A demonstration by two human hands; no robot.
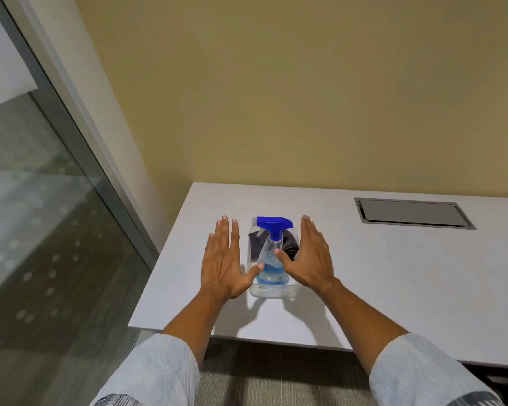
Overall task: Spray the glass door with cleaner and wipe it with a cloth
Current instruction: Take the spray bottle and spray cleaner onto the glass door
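A clear spray bottle (272, 253) with a blue trigger head and pale blue liquid stands in a clear plastic container (272, 291) on the white table (393, 273). A dark cloth (289, 244) lies in the container behind the bottle. My left hand (223, 259) is flat with fingers spread, just left of the container. On the container's right, my right hand (311, 256) is also flat and holds nothing; its thumb overlaps the bottle in view. The glass door (35, 200) with its grey frame fills the left side.
A grey metal cable hatch (412, 213) is set into the table at the back right. A beige wall (305, 83) rises behind the table. Grey carpet (276, 382) shows below the table's front edge.
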